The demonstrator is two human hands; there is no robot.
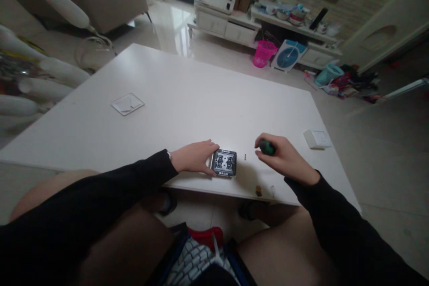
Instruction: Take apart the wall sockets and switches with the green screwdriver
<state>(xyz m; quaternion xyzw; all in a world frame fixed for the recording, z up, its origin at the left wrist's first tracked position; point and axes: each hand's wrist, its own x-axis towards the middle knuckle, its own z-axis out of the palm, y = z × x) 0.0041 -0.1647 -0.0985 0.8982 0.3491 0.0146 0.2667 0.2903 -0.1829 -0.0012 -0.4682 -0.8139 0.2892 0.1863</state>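
Note:
My left hand (196,157) grips the left side of a square wall socket module (225,163), thumb at its near corner and fingers at the far one. The module lies on the white table with dark metal-looking parts showing on top. Held up to the right of it, my right hand (284,155) is closed around a green and black handle (267,146), which looks like a screwdriver's; its shaft cannot be seen. Between the two hands a small screw (245,157) lies on the tabletop.
A square cover frame (128,104) lies at the table's left, and a small white box (317,139) near its right edge. Close to the front edge are a small brown piece (258,191) and a clear piece (272,191). Beyond the table stands a pink basket (264,53).

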